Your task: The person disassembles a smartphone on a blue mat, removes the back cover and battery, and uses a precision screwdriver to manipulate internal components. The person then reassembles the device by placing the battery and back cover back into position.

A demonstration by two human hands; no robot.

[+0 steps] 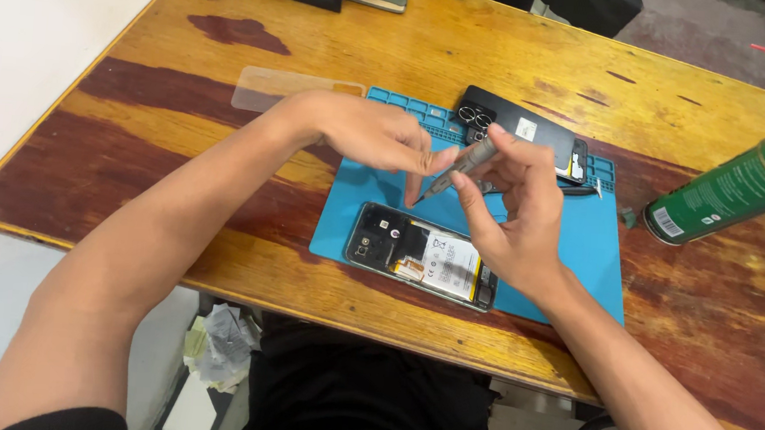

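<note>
Lying nearest on the blue mat [579, 258]: opened phone [422, 255], innards exposed; fragile, best gripped by side edges. Hovering above: right hand [515, 207] pinching a thin screwdriver [455, 169] narrowly, tip angling down; left hand [379, 137] arching, fingertips possibly steadying the tip. Resting farther back: black back cover [530, 128], green can [740, 179].

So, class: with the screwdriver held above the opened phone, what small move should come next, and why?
Probably lower the screwdriver tip onto the opened phone: the right hand grips it, the left hand pinches near its tip, and it points down above the phone on the blue mat.
</note>
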